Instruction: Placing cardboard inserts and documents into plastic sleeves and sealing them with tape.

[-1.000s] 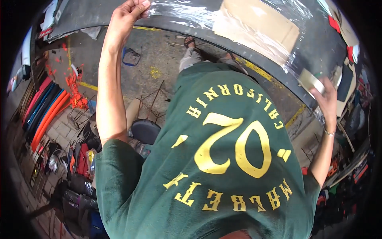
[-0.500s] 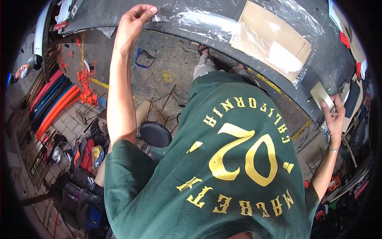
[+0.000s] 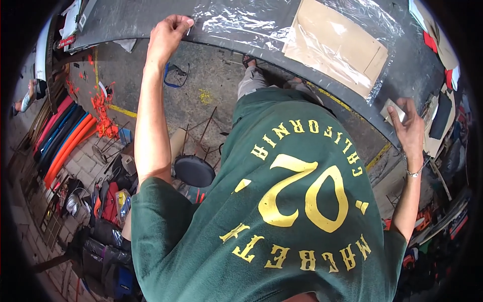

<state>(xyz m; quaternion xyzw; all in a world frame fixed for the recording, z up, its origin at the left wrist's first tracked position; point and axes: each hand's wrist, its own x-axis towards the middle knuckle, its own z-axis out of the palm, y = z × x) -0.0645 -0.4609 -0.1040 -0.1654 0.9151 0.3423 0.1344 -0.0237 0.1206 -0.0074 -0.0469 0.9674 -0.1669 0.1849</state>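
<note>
A clear plastic film (image 3: 241, 22) lies wrinkled and shiny on the dark worktable (image 3: 121, 22). Its right part covers a tan cardboard sheet (image 3: 337, 48). Over the table's near edge, my left hand (image 3: 167, 39) is closed in a pinch at the film's left end, with a small bit of film showing below the fingertips. At the table's right end, my right hand (image 3: 410, 125) grips a small flat pale rectangular piece (image 3: 391, 111) between thumb and fingers. I cannot make out what kind of thing that piece is.
Rolled materials in orange, black and blue (image 3: 70, 146) stack at the left. A round black stool (image 3: 194, 170) stands behind me, and a blue strap (image 3: 173, 75) lies on the floor. Card pieces (image 3: 436, 123) lie at the right edge. Another person (image 3: 30, 95) is at far left.
My left hand has moved slightly down, still pinching. My right hand has shifted up and left over the table, and the pale piece has turned and shows less of its face.
</note>
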